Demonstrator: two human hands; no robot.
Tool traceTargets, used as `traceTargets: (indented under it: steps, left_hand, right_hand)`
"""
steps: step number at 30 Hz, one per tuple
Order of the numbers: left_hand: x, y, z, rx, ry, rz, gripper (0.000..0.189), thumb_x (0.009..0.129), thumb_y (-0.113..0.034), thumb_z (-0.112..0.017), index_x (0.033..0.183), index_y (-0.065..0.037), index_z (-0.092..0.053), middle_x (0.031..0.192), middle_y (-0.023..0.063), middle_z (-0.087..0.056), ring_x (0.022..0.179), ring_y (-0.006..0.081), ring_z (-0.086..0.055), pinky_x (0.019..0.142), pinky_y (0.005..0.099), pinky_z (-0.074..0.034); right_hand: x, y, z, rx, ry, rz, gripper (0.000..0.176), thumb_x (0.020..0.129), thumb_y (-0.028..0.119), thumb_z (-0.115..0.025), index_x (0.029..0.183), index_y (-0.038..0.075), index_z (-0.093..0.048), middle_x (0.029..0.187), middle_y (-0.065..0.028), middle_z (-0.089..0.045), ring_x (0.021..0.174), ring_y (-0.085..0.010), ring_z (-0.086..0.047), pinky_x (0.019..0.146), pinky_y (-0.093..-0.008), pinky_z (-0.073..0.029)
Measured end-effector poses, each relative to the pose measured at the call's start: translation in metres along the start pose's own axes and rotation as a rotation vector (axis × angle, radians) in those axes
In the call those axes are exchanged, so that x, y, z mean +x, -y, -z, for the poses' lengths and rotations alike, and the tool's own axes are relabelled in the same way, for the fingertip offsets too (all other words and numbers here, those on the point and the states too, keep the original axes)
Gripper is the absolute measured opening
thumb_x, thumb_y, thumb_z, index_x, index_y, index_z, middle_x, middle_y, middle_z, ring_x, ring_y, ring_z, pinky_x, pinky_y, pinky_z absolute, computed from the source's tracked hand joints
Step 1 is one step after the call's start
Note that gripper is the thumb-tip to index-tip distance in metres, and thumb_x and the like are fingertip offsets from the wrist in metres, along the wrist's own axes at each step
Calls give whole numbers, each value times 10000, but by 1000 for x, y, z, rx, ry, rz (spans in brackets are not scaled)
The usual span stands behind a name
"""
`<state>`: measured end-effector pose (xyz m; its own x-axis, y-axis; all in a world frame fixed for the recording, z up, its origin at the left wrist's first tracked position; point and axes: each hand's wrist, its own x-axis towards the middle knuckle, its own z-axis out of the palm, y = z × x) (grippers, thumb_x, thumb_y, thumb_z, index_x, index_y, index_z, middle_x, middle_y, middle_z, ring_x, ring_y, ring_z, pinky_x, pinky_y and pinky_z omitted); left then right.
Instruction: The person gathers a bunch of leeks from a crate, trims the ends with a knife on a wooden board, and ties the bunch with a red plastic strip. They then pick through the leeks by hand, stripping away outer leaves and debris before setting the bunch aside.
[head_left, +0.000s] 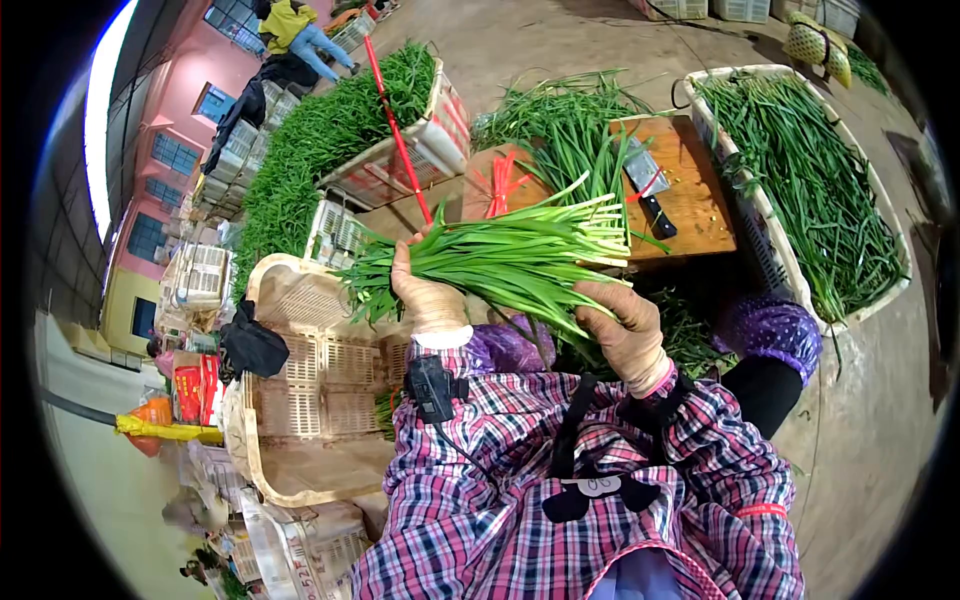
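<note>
A bundle of long green stalks [500, 250] with pale cut ends lies across both of my hands, the ends pointing right. My left hand [425, 290] is wrapped round the leafy part, thumb up. At the lower right of the bundle, my right hand [625, 325] has its fingers pinched on stalks near the pale ends. Just beyond, a wooden board [695, 190] holds a cleaver [645, 175] with a black handle. Red ties [497, 187] lie beside more loose greens [575, 150].
An open plastic crate [262, 420] stands at the left. Full crates of greens stand at the right [875, 185] and upper left [448, 120]. A red pole [400, 140] leans near the latter. Another person [300, 38] is at the top left.
</note>
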<state>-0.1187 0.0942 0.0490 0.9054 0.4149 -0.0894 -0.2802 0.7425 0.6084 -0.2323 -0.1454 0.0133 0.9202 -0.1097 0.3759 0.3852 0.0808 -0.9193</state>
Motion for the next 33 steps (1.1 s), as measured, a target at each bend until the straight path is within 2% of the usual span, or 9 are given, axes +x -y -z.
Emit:
traceTargets:
  steps: [4, 8, 10, 15, 18, 22, 25, 28, 33]
  left_hand:
    - [-2, 2, -2, 41, -44, -5, 266, 880, -334, -533, 883, -70, -571, 957, 108, -634, 914, 273, -599, 853, 436, -482]
    - [-4, -2, 0, 134, 66, -73, 329, 887, -385, -532, 968, -72, -590, 999, 75, -634, 967, 242, -588, 886, 411, -463]
    - [0, -8, 1, 122, 102, -69, 326, 888, -384, -531, 971, -74, -593, 1001, 72, -634, 975, 237, -584, 894, 405, -458]
    - [13, -17, 5, 95, 170, -130, 331, 877, -403, -543, 931, -82, -603, 986, 71, -645, 938, 239, -596, 886, 404, -463]
    - [23, -27, 12, 131, 141, -169, 330, 871, -412, -544, 917, -92, -610, 983, 83, -651, 910, 245, -605, 865, 416, -474]
    - [9, -34, 4, 138, 140, -89, 329, 892, -414, -483, 932, -112, -606, 1006, 123, -648, 981, 315, -601, 895, 466, -464]
    - [7, -33, 11, 85, 354, -50, 385, 902, -417, -487, 1080, -92, -593, 1127, 134, -618, 1032, 306, -583, 924, 470, -451]
    - [5, -30, 7, -24, 298, -5, 316, 859, -393, -566, 974, -99, -592, 1045, 139, -612, 1061, 402, -546, 970, 541, -397]
    - [-1, -27, 1, -112, 357, 95, 266, 870, -373, -558, 933, -123, -624, 1098, 107, -617, 1147, 388, -502, 1002, 538, -370]
  right_hand:
    - [0, 8, 3, 55, 72, 179, 267, 753, 18, -690, 1019, 30, -670, 1110, -135, -633, 1016, -244, -610, 875, -317, -474]
    - [-3, 11, 13, 188, 94, 119, 252, 761, -9, -681, 1010, 27, -677, 1135, -137, -627, 1049, -233, -596, 915, -310, -457]
    - [-2, 15, 26, 246, 296, -8, 239, 768, -8, -675, 1006, 21, -677, 1131, -131, -630, 1054, -225, -594, 920, -302, -455]
    - [-8, 1, 74, 54, 598, -189, 163, 776, 48, -699, 934, 18, -672, 953, -105, -658, 822, -187, -621, 731, -281, -491]
    - [0, 17, 106, -860, 904, -163, 241, 786, 218, -698, 966, 61, -666, 941, -125, -654, 884, -287, -634, 739, -370, -512]
    - [3, 32, 103, -995, 640, -44, 311, 789, 274, -679, 1045, 104, -636, 969, -125, -639, 894, -331, -613, 726, -402, -503]
    - [19, 39, 79, -724, 403, 122, 328, 785, 233, -671, 1085, 117, -606, 966, -125, -634, 876, -334, -610, 714, -407, -493]
    - [33, 38, 50, -507, 177, 254, 397, 760, 232, -701, 1110, 88, -583, 962, -129, -634, 886, -327, -607, 742, -395, -491]
    - [28, 32, 17, -337, 322, 225, 276, 740, 168, -716, 987, 66, -646, 961, -121, -646, 892, -305, -615, 778, -376, -492]
